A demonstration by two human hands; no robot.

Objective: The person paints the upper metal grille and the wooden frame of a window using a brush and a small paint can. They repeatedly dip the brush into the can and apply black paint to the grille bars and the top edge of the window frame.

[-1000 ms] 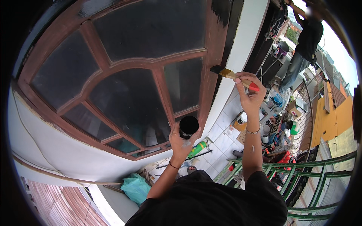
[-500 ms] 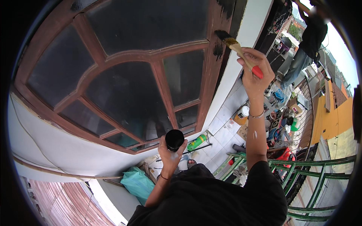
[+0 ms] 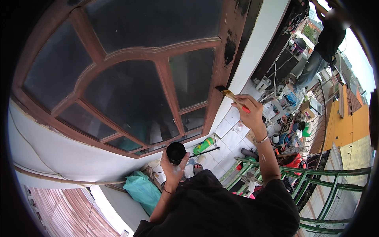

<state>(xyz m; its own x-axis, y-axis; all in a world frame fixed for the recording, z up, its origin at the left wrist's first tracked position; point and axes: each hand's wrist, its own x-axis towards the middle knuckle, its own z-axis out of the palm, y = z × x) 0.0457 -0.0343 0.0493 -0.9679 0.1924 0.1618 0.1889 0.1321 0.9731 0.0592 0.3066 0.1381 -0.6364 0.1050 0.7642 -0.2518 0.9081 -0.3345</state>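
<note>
My right hand is closed round the handle of a paintbrush, pale wood with a red end. Its dark bristles touch the right stile of a brown wooden window frame. Higher on that stile is a fresh black paint patch, with more black strokes near the top. Low in front of the window, my left hand grips a small round black cup whose open top faces up. What lies inside the cup is too dark to make out. Dark glass panes fill the frame.
A green metal railing or ladder runs across the lower right. Below are a green bottle, a teal plastic bag and clutter on white tiles. Another person stands at the upper right. A white wall borders the window.
My right hand has brought the brush down along the stile, and the black patch above it is larger. The cup in my left hand has shifted slightly left and down.
</note>
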